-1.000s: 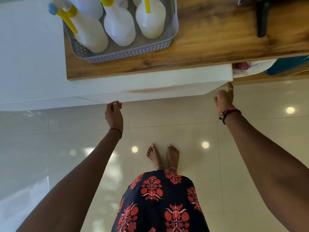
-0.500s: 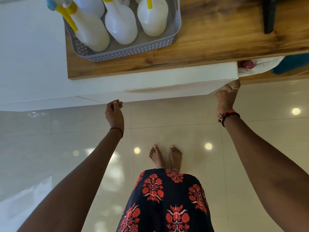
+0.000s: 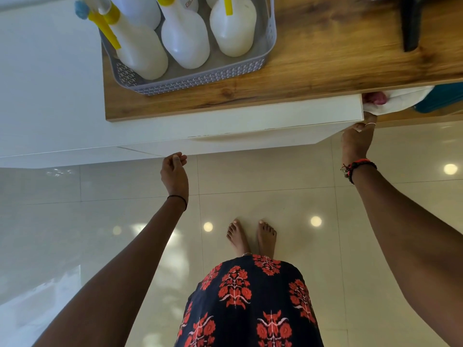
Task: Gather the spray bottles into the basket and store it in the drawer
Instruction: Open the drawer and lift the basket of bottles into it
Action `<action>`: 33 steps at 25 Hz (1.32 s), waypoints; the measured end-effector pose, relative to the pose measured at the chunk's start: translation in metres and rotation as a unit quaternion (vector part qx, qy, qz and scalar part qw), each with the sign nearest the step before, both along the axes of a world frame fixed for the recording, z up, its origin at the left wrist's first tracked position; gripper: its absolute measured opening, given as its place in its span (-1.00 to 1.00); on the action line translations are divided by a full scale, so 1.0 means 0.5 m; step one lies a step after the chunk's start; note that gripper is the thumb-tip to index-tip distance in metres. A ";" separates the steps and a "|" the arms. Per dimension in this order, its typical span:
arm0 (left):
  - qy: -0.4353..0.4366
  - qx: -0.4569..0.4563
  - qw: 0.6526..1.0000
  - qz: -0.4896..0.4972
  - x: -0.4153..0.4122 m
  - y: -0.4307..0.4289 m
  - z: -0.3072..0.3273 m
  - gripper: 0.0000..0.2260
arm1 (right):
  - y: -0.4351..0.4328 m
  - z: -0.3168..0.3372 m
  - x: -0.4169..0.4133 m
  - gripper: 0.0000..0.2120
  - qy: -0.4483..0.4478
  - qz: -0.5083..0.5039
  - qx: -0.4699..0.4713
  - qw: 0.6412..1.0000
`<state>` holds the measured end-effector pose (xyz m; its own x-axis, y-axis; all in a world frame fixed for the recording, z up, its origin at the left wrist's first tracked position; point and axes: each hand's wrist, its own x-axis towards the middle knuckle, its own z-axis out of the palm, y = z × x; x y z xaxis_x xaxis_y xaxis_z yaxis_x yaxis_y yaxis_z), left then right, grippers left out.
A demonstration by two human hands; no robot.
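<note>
The grey basket (image 3: 190, 82) stands at the front left corner of the wooden desk (image 3: 325, 58), with the white spray bottles (image 3: 185, 43) with yellow triggers upright inside it. Under the desk's front edge is the white drawer (image 3: 250, 121). The right hand (image 3: 355, 144) grasps the right end of the drawer front, fingers hooked behind it. The left hand (image 3: 174, 174) is loosely clenched on nothing, just below the drawer's lower edge. Bare feet (image 3: 250, 237) stand on the glossy tiled floor (image 3: 263, 176).
</note>
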<state>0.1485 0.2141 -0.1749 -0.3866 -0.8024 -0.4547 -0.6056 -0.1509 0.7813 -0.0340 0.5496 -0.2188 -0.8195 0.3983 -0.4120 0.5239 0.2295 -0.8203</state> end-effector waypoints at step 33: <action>-0.234 -0.340 0.766 -0.493 0.132 0.080 0.032 -0.45 | -0.282 0.100 0.293 -0.59 0.041 0.590 0.320 0.740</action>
<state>0.2145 0.2540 -0.1587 -0.8791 -0.3390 -0.3349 -0.4018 0.9053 0.1382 0.1123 0.4084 -0.1690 -0.7646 -0.5224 -0.3775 -0.3961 0.8429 -0.3642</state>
